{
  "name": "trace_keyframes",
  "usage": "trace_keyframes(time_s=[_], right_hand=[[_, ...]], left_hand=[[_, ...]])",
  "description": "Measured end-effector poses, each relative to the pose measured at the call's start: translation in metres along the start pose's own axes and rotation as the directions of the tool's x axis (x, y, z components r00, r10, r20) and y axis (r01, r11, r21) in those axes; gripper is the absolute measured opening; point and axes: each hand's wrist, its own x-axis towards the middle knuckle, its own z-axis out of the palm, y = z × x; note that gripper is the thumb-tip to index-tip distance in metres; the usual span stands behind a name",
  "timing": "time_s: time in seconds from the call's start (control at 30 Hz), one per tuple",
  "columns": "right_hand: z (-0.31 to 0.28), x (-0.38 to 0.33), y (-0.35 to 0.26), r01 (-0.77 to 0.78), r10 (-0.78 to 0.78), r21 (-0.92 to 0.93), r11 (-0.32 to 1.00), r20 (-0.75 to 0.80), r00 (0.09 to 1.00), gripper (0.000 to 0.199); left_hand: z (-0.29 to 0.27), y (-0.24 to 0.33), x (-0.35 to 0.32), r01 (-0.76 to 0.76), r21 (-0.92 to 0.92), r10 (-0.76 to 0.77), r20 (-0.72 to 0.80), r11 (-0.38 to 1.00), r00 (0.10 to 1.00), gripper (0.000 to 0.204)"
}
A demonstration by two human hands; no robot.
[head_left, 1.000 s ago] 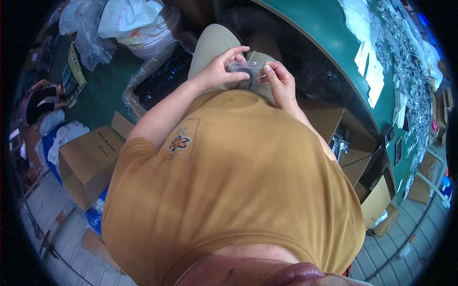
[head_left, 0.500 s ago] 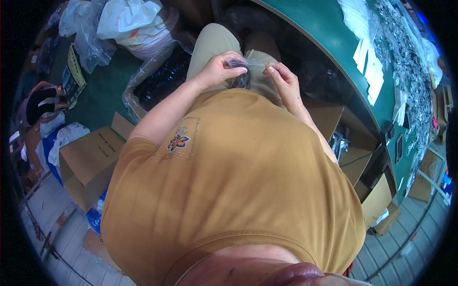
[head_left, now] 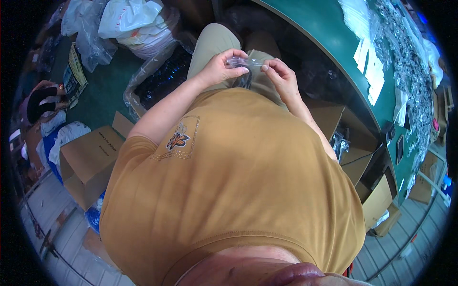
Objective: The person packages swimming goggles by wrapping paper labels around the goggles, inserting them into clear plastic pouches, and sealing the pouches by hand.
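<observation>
My left hand and my right hand hold a small clear plastic bag between them, above my lap in beige trousers. The left fingers pinch its left end, the right fingertips pinch its right end. Something dark shows just under the bag, against my lap. My mustard-yellow shirt fills the middle of the view and hides what lies below the hands.
A green table curves along the right with white papers and a heap of small metal parts. Open cardboard boxes stand at the left and at the right under the table. Plastic bags lie on the floor at the far left.
Both hands have risen a little and moved apart, stretching the clear bag out flat between them.
</observation>
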Motion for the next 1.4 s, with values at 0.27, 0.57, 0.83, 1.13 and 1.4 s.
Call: trace_keyframes(time_s=[0.27, 0.57, 0.83, 1.13, 1.4], right_hand=[[0.001, 0.006, 0.006, 0.102, -0.103, -0.058, 0.993, -0.017, 0.994, 0.014], [0.0, 0.006, 0.0, 0.122, -0.12, -0.091, 0.988, 0.035, 0.992, 0.011], [-0.001, 0.007, 0.0, 0.179, -0.171, -0.138, 0.974, 0.068, 0.983, 0.011], [0.001, 0.013, 0.0, 0.229, -0.211, -0.151, 0.962, 0.125, 0.969, 0.012], [0.006, 0.013, -0.006, 0.221, -0.208, -0.176, 0.959, 0.091, 0.974, 0.015]], left_hand=[[0.002, -0.001, 0.005, -0.087, 0.018, 0.087, -0.015, 0.996, 0.996, 0.06], [0.003, -0.003, 0.005, -0.114, 0.019, 0.114, -0.016, 0.993, 0.993, 0.063], [0.002, -0.005, 0.006, -0.123, 0.023, 0.123, -0.006, 0.992, 0.992, 0.063], [0.003, -0.005, 0.007, -0.141, 0.013, 0.141, 0.002, 0.99, 0.99, 0.066], [0.004, -0.003, 0.004, -0.131, 0.013, 0.131, 0.003, 0.991, 0.991, 0.068]])
